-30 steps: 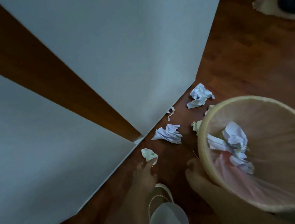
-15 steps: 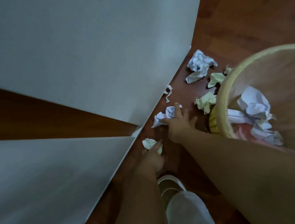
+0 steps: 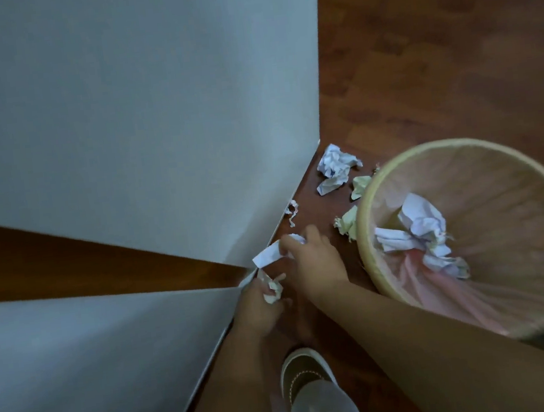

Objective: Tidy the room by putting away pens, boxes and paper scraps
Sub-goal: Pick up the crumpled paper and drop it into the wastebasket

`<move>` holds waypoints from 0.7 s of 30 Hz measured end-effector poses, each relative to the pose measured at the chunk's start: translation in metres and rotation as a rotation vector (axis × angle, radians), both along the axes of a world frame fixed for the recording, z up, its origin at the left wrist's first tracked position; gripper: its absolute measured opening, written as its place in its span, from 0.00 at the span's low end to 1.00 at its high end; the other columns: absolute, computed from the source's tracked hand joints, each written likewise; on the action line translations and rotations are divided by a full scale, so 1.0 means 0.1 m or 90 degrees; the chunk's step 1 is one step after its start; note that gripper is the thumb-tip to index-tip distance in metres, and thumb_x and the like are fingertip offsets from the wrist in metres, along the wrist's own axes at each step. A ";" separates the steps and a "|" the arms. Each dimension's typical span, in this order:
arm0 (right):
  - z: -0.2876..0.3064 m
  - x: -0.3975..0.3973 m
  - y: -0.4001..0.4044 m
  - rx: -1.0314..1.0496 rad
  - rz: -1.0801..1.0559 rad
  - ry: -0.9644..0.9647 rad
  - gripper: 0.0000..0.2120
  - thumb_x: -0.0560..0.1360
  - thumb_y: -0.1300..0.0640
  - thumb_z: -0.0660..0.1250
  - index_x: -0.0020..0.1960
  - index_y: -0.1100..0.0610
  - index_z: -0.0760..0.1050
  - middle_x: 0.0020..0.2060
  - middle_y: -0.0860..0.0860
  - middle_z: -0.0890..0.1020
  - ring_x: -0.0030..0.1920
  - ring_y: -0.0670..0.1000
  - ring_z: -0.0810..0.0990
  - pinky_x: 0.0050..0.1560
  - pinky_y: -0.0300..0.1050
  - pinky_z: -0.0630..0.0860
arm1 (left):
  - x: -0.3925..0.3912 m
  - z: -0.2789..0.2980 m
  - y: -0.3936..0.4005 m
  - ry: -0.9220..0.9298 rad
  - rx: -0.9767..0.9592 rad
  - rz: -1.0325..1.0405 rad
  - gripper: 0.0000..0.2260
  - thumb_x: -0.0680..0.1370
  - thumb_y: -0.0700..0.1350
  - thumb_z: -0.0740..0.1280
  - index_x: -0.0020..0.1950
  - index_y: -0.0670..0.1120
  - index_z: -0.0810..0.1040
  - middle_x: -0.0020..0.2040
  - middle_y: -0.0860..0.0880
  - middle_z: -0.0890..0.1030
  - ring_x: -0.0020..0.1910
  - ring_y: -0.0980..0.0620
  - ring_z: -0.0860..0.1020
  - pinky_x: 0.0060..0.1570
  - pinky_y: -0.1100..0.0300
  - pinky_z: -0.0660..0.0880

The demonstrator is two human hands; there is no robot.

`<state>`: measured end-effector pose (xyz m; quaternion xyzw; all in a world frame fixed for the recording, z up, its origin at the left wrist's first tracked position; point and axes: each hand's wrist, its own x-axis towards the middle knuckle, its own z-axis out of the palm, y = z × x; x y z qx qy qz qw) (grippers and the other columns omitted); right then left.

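Best to pinch each scrap fully before lifting, then carry both over the bin (image 3: pixel 365 229) at frame right. The right hand (image 3: pixel 317 261) closes on a white scrap (image 3: pixel 267 255) at centre; just below, the left hand (image 3: pixel 258 305) grips a pale scrap (image 3: pixel 272 292)

You are looking down at a dark wooden floor (image 3: pixel 434 62). On it lie a crumpled white paper ball (image 3: pixel 336 168), two pale yellow scraps (image 3: pixel 360 186) beside a round wicker bin (image 3: pixel 365 229), and a thin torn strip (image 3: pixel 292 213).
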<state>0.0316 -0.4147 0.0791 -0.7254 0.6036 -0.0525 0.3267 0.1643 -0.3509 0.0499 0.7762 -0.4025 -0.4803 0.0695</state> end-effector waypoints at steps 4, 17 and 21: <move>0.68 -0.37 -0.13 -0.122 -0.074 -0.157 0.19 0.68 0.64 0.67 0.56 0.48 0.77 0.52 0.57 0.72 0.47 0.61 0.76 0.47 0.49 0.76 | -0.30 0.62 -0.26 -0.071 -0.121 0.045 0.12 0.75 0.48 0.71 0.55 0.46 0.77 0.51 0.47 0.83 0.51 0.46 0.80 0.44 0.59 0.72; 1.16 -2.40 0.22 -0.002 -0.296 -0.068 0.28 0.68 0.34 0.61 0.66 0.40 0.73 0.67 0.54 0.73 0.68 0.56 0.69 0.69 0.52 0.65 | -1.72 1.72 -0.53 -0.089 -0.234 -0.165 0.22 0.71 0.59 0.73 0.56 0.48 0.73 0.53 0.47 0.78 0.53 0.46 0.78 0.51 0.53 0.75; 1.19 -2.89 0.15 -0.068 -0.410 0.050 0.26 0.70 0.49 0.70 0.68 0.45 0.71 0.72 0.58 0.67 0.70 0.62 0.65 0.69 0.58 0.63 | -1.97 1.73 -0.56 -0.133 -0.184 -0.110 0.24 0.72 0.64 0.69 0.63 0.52 0.76 0.68 0.46 0.71 0.69 0.46 0.68 0.70 0.48 0.64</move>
